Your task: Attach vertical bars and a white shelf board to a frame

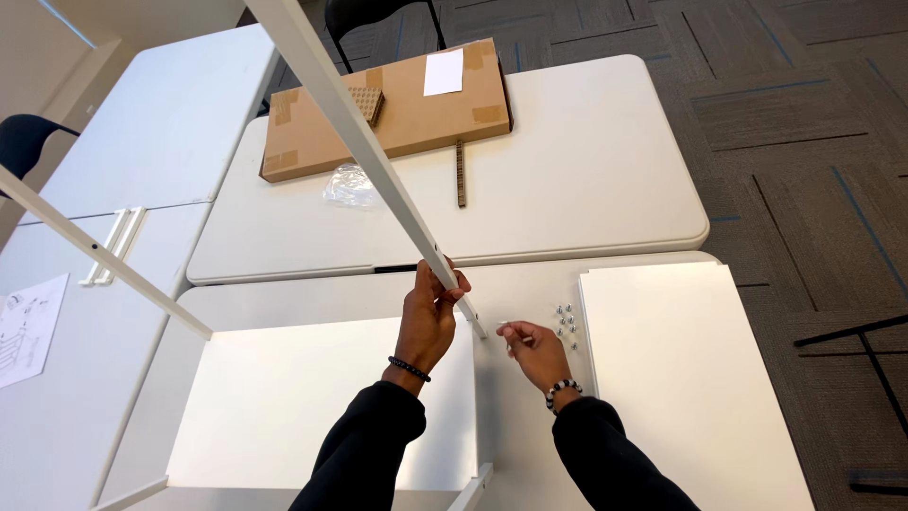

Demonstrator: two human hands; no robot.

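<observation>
Two dark sleeves (378, 445) reach over a white panel (284, 397): left hand (427, 317) closed around a slanted white rail (378, 156), right hand (534, 350) pinching one small screw (501, 325). Steadying the rail likely helps alignment. About seven screws (566, 320) lie beside a second panel (681, 378).

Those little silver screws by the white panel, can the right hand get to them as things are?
Probably yes: the right hand sits beside the screws, with only bare table between.

My left hand (427, 317) grips a smooth white-painted metal post (364, 142); shiny metal screws (566, 320) on matt plastic tabletop (605, 180); rough cardboard box (397, 114).
</observation>
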